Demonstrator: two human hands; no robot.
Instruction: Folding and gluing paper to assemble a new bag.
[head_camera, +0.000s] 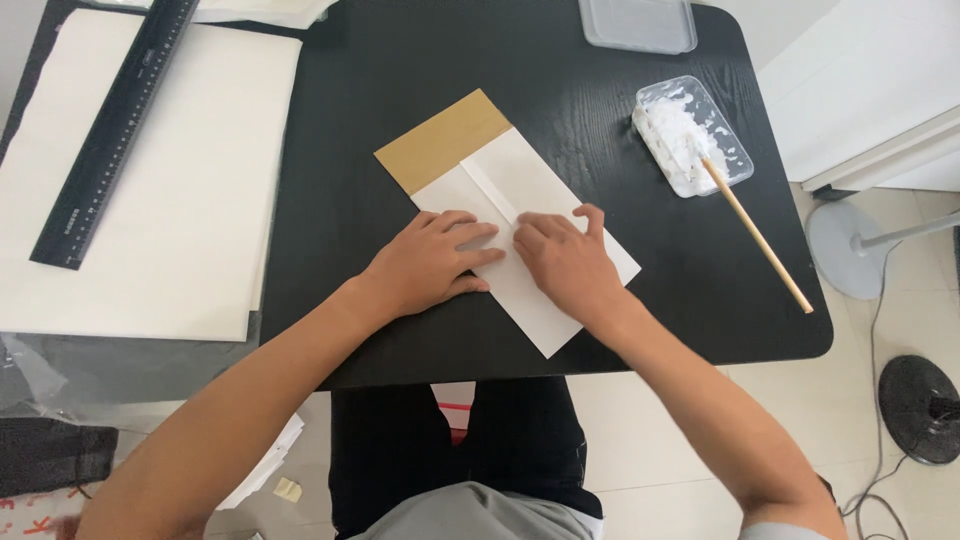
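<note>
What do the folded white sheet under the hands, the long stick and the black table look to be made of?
Folded white sheet: matte paper with creased flaps, brown backing showing. Stick: pale, probably wood or bamboo. Table: black wood or veneer, grain lines visible.

folded paper (520, 190) mid-counter (400, 60), under both hands | tub (692, 135) right of it, stick (760, 235) resting in tub | ruler (115, 130) on sheet (170, 220), far left | lid (638, 22) behind tub

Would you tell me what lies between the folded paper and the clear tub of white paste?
In the head view, only bare black table lies between the folded paper and the paste tub; nothing else sits there.
</note>
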